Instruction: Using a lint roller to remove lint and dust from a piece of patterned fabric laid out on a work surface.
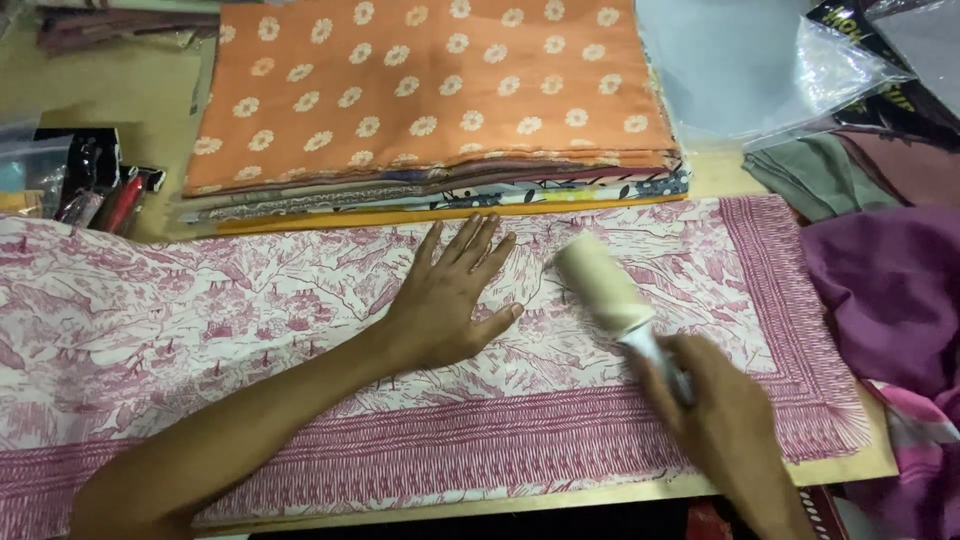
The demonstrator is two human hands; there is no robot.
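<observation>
A long white cloth with a pink landscape print and a pink border (200, 330) lies spread flat across the table. My left hand (450, 295) rests palm down on it near the middle, fingers spread. My right hand (715, 410) grips the white handle of a lint roller (605, 285), whose cream-coloured roll lies on the cloth just right of my left hand.
A stack of folded fabrics topped by an orange cloth with white flowers (430, 90) sits behind the printed cloth. Purple fabric (890, 290) and clear plastic bags (800, 70) lie at the right. Pens and small items (100, 190) sit at the left. The table's front edge (560, 495) runs below.
</observation>
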